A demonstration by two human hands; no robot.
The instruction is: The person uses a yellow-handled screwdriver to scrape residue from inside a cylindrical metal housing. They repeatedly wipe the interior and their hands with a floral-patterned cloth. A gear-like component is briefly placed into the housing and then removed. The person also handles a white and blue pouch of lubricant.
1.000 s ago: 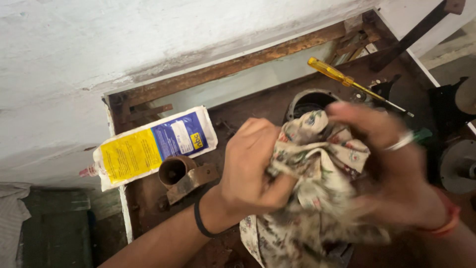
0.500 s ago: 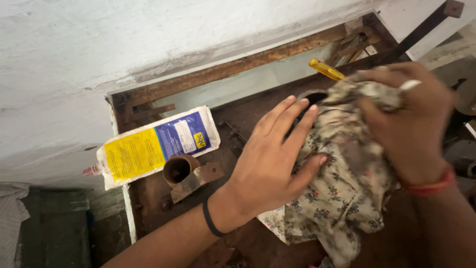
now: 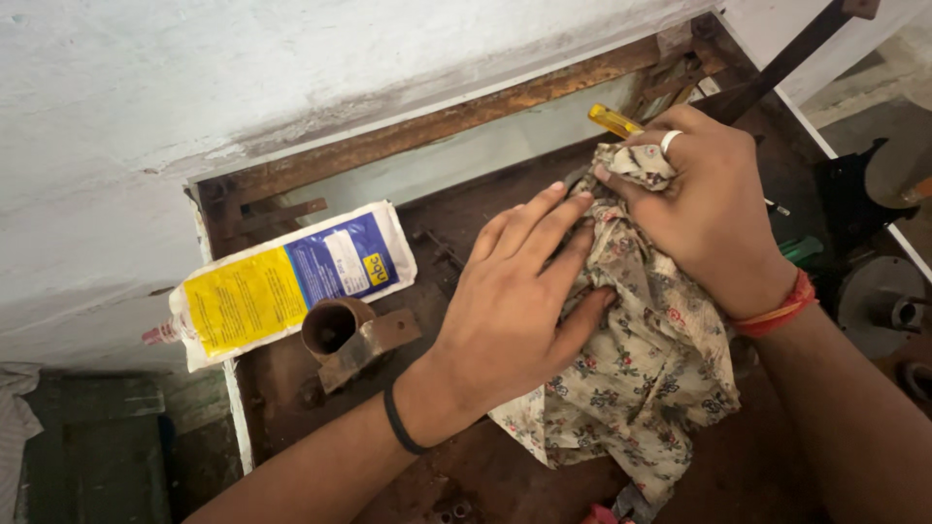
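Note:
A floral cloth (image 3: 641, 378) lies bunched on a rusty metal frame (image 3: 388, 146). My left hand (image 3: 515, 301) lies flat on the cloth with fingers spread, pressing it down. My right hand (image 3: 704, 209), with a ring and a red wrist thread, grips the cloth's top end and pushes it against something hidden beneath. A yellow-handled screwdriver (image 3: 612, 120) pokes out just above my right hand.
A yellow, blue and white pouch with a red nozzle (image 3: 282, 281) lies at the left on the frame. A rusty short pipe piece with a bracket (image 3: 345, 335) sits below it. Dark metal parts (image 3: 874, 281) stand at the right. A white wall runs along the top.
Both hands have pushed the cloth down and up-left onto the dark round opening, which is now covered. My left hand went from gripping the cloth to lying flat on it.

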